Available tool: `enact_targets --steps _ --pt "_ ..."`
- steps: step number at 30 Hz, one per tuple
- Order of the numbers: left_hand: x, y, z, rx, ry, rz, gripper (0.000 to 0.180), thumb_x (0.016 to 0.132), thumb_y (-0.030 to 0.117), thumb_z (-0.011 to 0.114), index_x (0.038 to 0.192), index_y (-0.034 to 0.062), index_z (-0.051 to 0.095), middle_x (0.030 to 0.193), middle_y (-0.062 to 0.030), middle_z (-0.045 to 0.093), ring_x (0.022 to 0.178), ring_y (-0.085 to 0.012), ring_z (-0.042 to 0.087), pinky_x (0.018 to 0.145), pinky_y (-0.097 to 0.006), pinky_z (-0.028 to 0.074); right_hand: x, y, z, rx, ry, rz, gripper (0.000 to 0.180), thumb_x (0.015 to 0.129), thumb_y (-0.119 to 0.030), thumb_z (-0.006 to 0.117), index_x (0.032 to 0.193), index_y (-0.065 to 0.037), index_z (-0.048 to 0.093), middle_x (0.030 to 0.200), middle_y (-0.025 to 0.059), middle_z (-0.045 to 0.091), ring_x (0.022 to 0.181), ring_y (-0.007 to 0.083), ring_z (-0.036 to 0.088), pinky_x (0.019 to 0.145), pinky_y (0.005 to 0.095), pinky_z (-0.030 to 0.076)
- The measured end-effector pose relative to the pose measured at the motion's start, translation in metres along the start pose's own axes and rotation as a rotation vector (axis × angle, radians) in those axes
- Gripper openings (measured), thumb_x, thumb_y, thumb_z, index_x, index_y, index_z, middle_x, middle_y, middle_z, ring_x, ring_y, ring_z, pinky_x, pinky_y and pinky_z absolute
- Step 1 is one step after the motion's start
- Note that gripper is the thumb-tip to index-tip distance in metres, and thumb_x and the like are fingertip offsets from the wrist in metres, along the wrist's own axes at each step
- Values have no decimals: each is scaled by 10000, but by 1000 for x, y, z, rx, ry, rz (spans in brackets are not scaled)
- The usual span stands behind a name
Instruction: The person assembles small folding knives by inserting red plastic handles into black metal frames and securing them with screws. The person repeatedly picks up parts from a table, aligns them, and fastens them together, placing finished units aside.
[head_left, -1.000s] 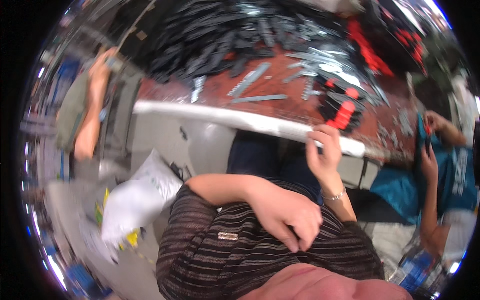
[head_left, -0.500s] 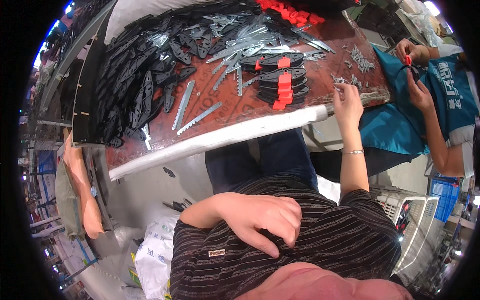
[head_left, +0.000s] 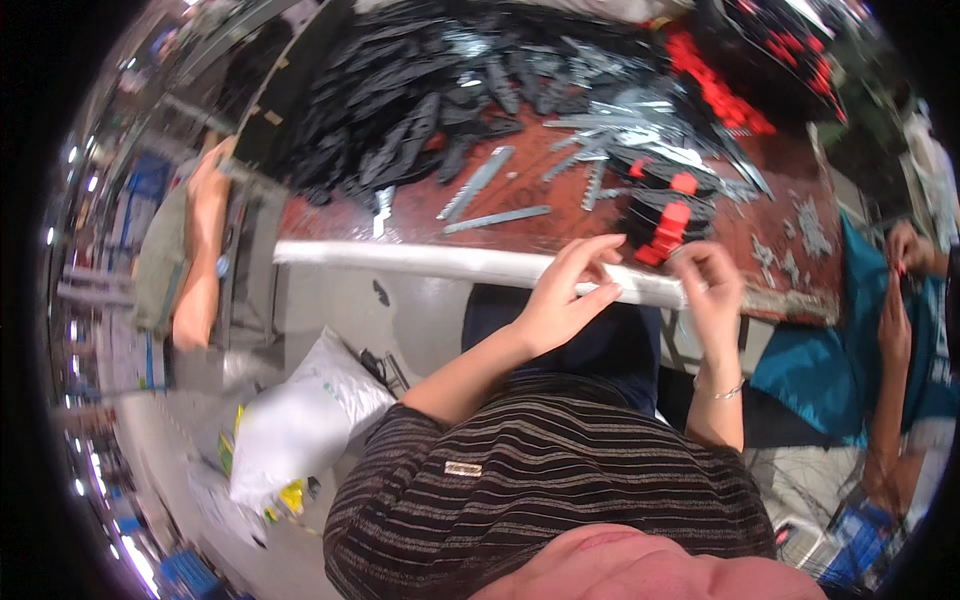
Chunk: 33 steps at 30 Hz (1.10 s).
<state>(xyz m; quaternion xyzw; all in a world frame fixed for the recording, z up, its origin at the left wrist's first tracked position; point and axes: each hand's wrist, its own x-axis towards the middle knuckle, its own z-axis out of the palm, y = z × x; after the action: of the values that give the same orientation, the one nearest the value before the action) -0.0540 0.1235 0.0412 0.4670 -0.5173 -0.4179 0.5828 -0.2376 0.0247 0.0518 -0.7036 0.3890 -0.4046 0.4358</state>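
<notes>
Left hand (head_left: 567,296), fingers wide, has joined right hand (head_left: 714,290) near white tube (head_left: 450,262), so both can work; right fingers narrow, holding I cannot tell.

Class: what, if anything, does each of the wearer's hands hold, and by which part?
No held thing shows in the left hand; the right hand is too blurred to tell.

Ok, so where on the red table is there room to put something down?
The red table has one bare patch between the stack of black and red parts and the small grey pieces, and another between that stack and two loose metal strips. Farther back it's crowded: black parts, piled metal strips, red pieces.
</notes>
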Motion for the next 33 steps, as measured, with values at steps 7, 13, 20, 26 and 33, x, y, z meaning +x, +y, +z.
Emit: enact_targets --steps 7,13,20,26,33 --pt "-2 -14 -42 243 176 107 179 814 34 629 992 14 642 883 -74 596 793 -140 579 710 -261 473 -8 2 88 262 -273 78 53 858 -44 608 878 -6 578 776 -4 583 680 50 520 623 190 434" --pt "-5 -26 -61 101 264 -43 144 840 76 628 963 1 637 869 -45 611 816 -113 585 711 -244 473 -1 8 121 276 -214 44 62 868 -53 593 889 0 570 813 26 599 715 80 547 659 211 451" --pt "4 -40 -77 495 333 -9 75 800 83 640 849 27 631 801 -82 599 725 -190 601 648 -289 469 18 28 141 156 27 -87 75 864 -56 575 918 -6 561 862 73 587 780 151 560 724 280 449" --pt "22 -36 -109 813 378 143 149 739 154 689 848 68 635 838 -87 589 800 -275 578 714 -364 467 21 37 137 -39 -147 -220 162 904 -35 508 1062 1 520 922 89 616 811 120 589 709 240 467" --pt "78 -47 -216 1341 745 188 398 670 177 741 1016 39 601 955 -117 607 891 -311 553 821 -399 430 16 31 143 444 -126 29 139 905 9 504 1043 14 488 1019 119 626 914 137 604 824 255 476"
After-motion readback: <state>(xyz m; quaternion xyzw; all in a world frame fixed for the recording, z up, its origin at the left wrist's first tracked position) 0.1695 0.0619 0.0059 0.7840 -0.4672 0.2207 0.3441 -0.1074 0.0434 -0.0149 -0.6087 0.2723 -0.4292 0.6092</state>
